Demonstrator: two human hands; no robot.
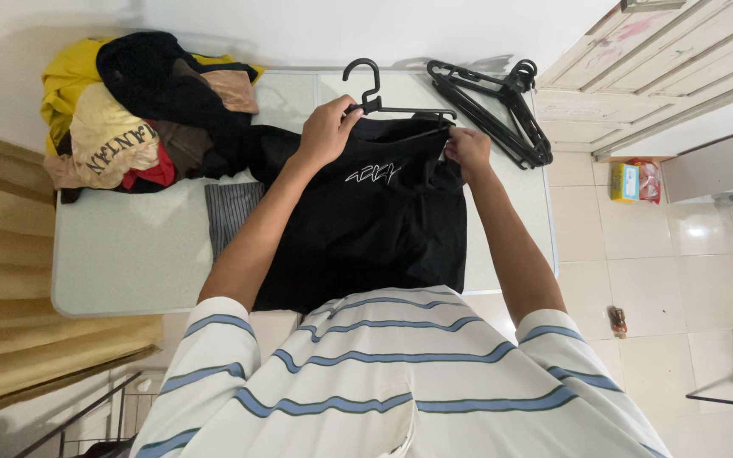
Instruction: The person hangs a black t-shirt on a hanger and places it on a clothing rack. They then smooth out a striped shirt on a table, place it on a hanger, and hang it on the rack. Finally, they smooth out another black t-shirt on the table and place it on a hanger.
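Black garment: we spread it on the counter.
Left hand: our fingers clamp the hanger.
Right hand: our fingers pinch the garment's edge.

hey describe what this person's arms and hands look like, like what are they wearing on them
Both arms are bare below short sleeves. The shirt is cream-white with thin blue horizontal stripes, and its sleeves end above the elbows. The left hand and right hand wear no gloves; no watch, ring or bracelet shows on either.
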